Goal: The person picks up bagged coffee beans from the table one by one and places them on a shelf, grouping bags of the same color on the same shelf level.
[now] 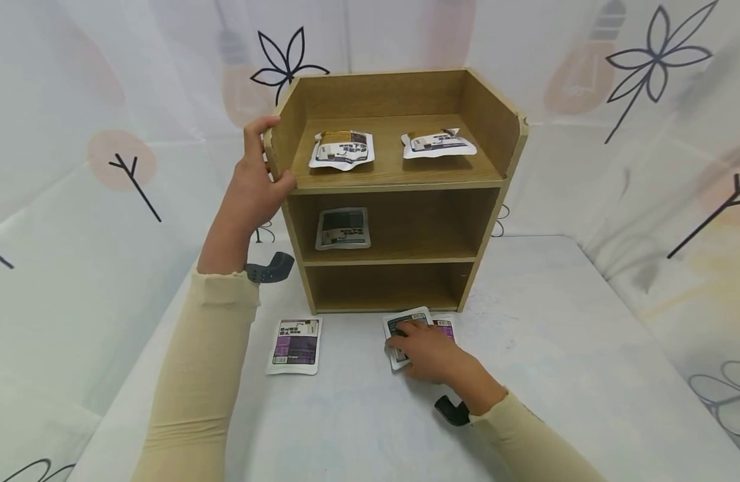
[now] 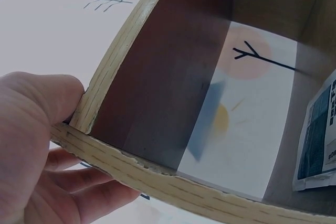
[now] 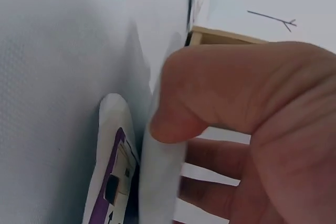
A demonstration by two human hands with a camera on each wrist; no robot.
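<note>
I count three packets shelved; my left hand (image 1: 253, 184) grips the shelf unit (image 1: 394, 181) at its left wall. My right hand (image 1: 426, 351) pinches the dark packet (image 1: 404, 329) near its foot, seemingly atop a purple one (image 1: 445, 328); another purple packet (image 1: 295, 345) waits left.

The packets (image 1: 342, 148) bear printed labels, but none of the lettering is legible.

Packets (image 1: 341, 148) on shelf (image 1: 394, 175) — others on table (image 1: 526, 348) before it.

White table (image 1: 556, 348) — wooden shelf unit (image 1: 400, 194), purple sachet (image 1: 295, 345) on it.
</note>
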